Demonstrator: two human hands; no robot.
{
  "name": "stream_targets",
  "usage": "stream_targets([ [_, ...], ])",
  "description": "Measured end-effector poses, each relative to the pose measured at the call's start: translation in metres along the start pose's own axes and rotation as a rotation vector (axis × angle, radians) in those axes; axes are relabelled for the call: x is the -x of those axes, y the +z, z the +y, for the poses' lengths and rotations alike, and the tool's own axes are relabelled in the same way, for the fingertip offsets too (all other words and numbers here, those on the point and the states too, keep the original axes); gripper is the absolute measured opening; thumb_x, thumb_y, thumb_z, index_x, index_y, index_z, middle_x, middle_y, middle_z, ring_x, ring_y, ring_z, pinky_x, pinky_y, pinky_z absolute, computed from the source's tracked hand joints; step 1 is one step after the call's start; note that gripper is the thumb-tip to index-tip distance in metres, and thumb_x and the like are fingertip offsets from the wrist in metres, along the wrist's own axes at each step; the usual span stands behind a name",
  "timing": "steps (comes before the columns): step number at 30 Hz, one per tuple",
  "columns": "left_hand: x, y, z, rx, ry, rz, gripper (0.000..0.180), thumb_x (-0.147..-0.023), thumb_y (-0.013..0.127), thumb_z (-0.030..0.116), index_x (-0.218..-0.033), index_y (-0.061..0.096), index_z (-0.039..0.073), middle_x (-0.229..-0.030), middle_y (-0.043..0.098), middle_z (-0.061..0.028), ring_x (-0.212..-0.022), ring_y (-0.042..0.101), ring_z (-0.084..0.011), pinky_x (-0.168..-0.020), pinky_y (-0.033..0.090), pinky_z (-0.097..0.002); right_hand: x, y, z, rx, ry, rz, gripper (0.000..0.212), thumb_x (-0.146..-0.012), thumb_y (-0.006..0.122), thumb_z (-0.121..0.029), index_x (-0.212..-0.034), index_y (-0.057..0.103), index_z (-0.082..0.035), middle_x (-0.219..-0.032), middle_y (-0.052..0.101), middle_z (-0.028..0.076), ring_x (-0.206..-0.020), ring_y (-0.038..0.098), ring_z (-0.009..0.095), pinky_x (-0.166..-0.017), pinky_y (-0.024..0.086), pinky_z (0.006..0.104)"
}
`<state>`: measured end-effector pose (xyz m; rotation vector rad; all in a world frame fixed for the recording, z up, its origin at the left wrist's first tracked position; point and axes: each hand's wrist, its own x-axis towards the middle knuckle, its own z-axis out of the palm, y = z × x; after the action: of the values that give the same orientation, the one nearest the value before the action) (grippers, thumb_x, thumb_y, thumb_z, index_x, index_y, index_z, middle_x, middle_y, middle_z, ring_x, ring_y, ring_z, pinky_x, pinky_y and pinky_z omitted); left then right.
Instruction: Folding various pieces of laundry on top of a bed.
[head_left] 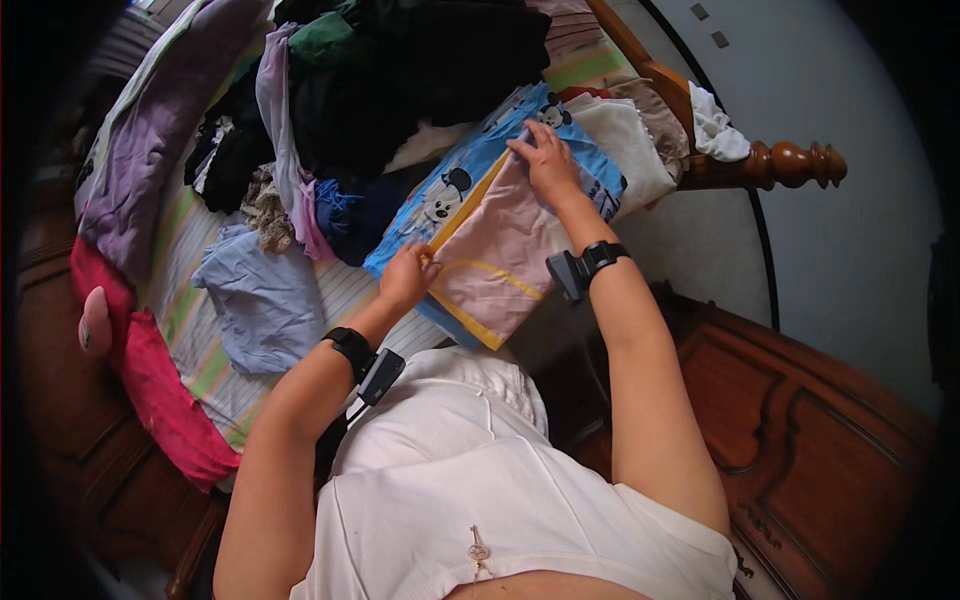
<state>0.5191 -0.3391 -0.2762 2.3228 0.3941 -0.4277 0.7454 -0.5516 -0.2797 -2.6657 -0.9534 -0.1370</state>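
A folded pink cloth with yellow edging (497, 240) hangs over the near side of the bed. Beneath and behind it lies a light-blue cloth printed with cartoon dogs (425, 208); I cannot tell whether the two are one piece. My left hand (407, 276) is closed on the pink cloth's near-left corner, its thumb and fingers pinching the yellow edge. At the far end of the same edge, my right hand (549, 165) grips the cloth with bent fingers. Each wrist wears a black strap with a small device.
Dark clothes (440, 60) are heaped at the back of the bed. A pale-blue garment (262, 300) lies on the striped sheet (180, 330) to the left. White folded fabric (625, 140) rests by the wooden bedpost (790, 165). A carved wooden cabinet (800, 430) stands at right.
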Motion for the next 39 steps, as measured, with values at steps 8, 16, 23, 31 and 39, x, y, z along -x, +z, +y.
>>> stream_targets([
  [8,-0.011,-0.01,-0.016,-0.033,-0.046,-0.219,0.022,-0.074,0.069,0.026,-0.086,0.069,0.009,-0.091,0.06,-0.0129,-0.089,0.059,-0.03,-0.077,0.047,-0.0396,-0.026,-0.007,0.027,-0.028,0.029,-0.002,0.021,-0.078,0.063,-0.013,-0.098,0.059,-0.016,-0.116,0.055,0.007,-0.116,0.048,0.027,-0.096,0.038,0.041],
  [16,-0.006,-0.009,-0.031,0.092,0.053,0.011,0.017,-0.072,0.07,0.018,-0.082,0.065,0.005,-0.083,0.058,-0.0118,-0.081,0.058,-0.0299,-0.073,0.046,-0.0367,-0.037,0.005,0.02,-0.037,0.147,-0.074,0.019,-0.081,0.062,-0.017,-0.098,0.055,-0.013,-0.101,0.057,0.009,-0.1,0.055,0.031,-0.087,0.044,0.0433],
  [23,-0.014,-0.005,-0.015,0.268,-0.143,0.013,0.025,-0.072,0.073,0.022,-0.088,0.063,0.006,-0.085,0.063,-0.0108,-0.077,0.061,-0.0254,-0.069,0.047,-0.035,-0.032,0.008,0.057,-0.289,0.463,-0.182,0.05,-0.079,0.069,-0.036,-0.116,0.055,-0.005,-0.117,0.058,0.02,-0.107,0.056,0.035,-0.089,0.045,0.0395],
  [31,-0.024,-0.018,-0.01,0.191,-0.17,-0.356,0.031,-0.071,0.07,0.022,-0.097,0.066,0.004,-0.086,0.067,-0.0136,-0.08,0.063,-0.0255,-0.072,0.047,-0.0339,-0.018,-0.034,0.052,-0.759,0.612,-0.545,0.048,-0.078,0.073,-0.028,-0.113,0.058,0.0,-0.106,0.063,0.01,-0.093,0.059,0.019,-0.083,0.045,0.0286],
  [39,-0.044,-0.03,-0.002,0.648,-0.202,-0.114,0.031,-0.073,0.065,0.011,-0.102,0.059,0.002,-0.085,0.059,-0.0041,-0.077,0.055,-0.0119,-0.07,0.045,-0.0245,-0.041,-0.051,0.071,-0.769,0.378,-0.06,0.048,-0.08,0.063,-0.007,-0.126,0.053,-0.013,-0.112,0.057,0.008,-0.098,0.055,0.017,-0.085,0.045,0.028],
])
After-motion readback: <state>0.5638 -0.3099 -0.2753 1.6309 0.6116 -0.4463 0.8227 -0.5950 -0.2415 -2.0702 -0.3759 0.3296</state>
